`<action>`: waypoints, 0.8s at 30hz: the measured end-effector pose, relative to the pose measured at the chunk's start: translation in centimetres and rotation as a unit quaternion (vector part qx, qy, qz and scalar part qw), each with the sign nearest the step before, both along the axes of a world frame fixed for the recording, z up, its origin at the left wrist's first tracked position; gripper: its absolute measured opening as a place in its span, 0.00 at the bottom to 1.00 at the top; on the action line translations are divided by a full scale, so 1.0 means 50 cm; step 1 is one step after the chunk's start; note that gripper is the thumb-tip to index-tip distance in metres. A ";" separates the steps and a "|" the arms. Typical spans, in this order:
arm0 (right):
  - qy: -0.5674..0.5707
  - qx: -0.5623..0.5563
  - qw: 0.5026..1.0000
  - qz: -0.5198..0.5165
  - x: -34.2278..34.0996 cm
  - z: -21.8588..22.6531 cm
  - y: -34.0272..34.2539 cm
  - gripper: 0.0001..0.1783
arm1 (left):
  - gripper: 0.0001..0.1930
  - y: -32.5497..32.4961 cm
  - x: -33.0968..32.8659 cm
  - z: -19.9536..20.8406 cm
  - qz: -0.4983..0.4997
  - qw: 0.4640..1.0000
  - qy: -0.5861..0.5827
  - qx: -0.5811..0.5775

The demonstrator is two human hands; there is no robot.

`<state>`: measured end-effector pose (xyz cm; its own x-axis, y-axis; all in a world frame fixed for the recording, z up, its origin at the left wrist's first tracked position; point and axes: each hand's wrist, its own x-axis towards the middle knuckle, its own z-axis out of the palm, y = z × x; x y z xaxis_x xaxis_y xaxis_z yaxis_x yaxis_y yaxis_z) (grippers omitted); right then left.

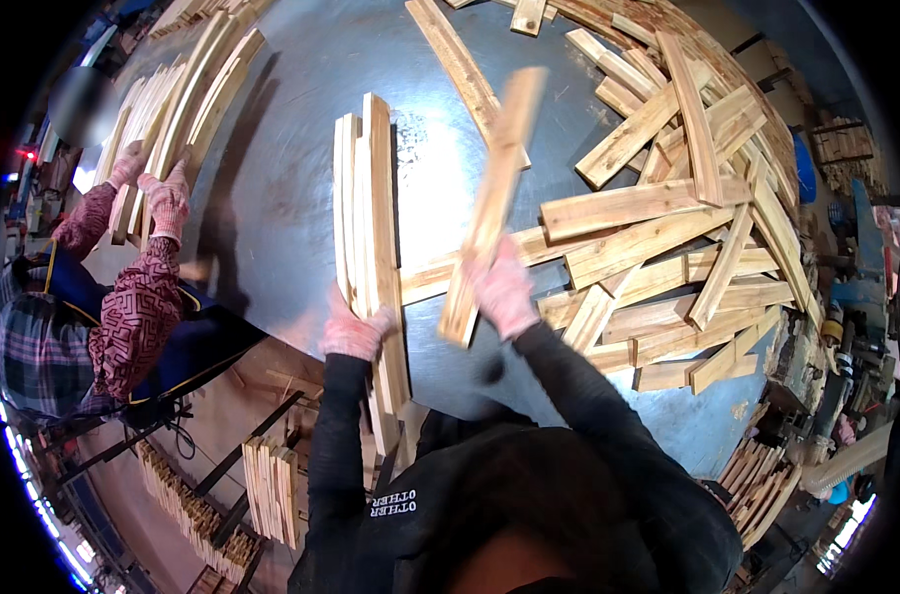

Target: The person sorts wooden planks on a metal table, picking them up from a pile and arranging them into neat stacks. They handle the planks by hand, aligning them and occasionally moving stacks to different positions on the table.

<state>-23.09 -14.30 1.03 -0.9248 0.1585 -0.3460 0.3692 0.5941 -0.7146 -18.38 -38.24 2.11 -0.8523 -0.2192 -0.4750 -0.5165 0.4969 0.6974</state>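
Observation:
My left hand (353,329), in a pink glove, is closed around the near part of a few wooden slats (378,218) lined up side by side on the metal table (296,178). In my right hand (504,290), also gloved, is a single wooden board (506,163), held tilted with its far end leaning right and slightly blurred. Beneath it, another board (430,281) lies crosswise, its left end by the lined-up slats. A long slat (460,64) rests on the table farther away.
At right, a loose heap of wooden boards (638,243) covers the table. A co-worker's gloved hands (165,198) hold a row of slats (197,94) at far left. Stacked slats (270,485) stand below the table edge at lower left, with more wood (757,490) at lower right.

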 end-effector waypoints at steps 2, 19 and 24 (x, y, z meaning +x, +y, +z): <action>-0.107 -0.031 0.986 0.123 0.050 0.026 -0.054 0.42 | 0.54 -0.016 -0.018 -0.023 -0.050 0.981 0.019 -0.187; -0.118 -0.037 0.974 0.192 -0.184 0.042 0.008 0.52 | 0.56 0.045 -0.067 -0.030 -0.059 0.988 0.034 -0.140; -0.053 0.015 0.888 0.456 0.057 0.032 -0.064 0.44 | 0.59 0.076 -0.097 0.044 -0.091 0.952 -0.027 -0.290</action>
